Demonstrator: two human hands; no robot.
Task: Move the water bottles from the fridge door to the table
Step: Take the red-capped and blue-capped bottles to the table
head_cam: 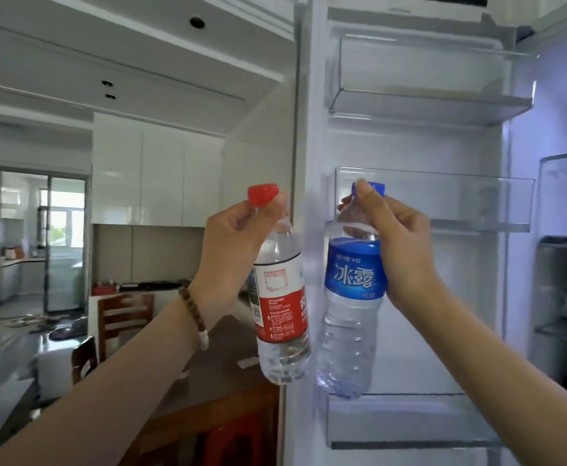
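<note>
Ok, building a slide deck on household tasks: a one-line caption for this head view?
Left hand and right hand each hold a water bottle by the neck beside the open fridge door.

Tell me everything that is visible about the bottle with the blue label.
The blue-label bottle is clear, ribbed plastic with a blue cap and a blue wrap printed with white characters. It looks sealed, and through the clear walls it appears to hold water. It hangs almost upright, base tilted slightly left, in front of the open fridge door, above the lower door shelf. The right hand grips its neck; it hangs beside the red-label bottle.
</note>
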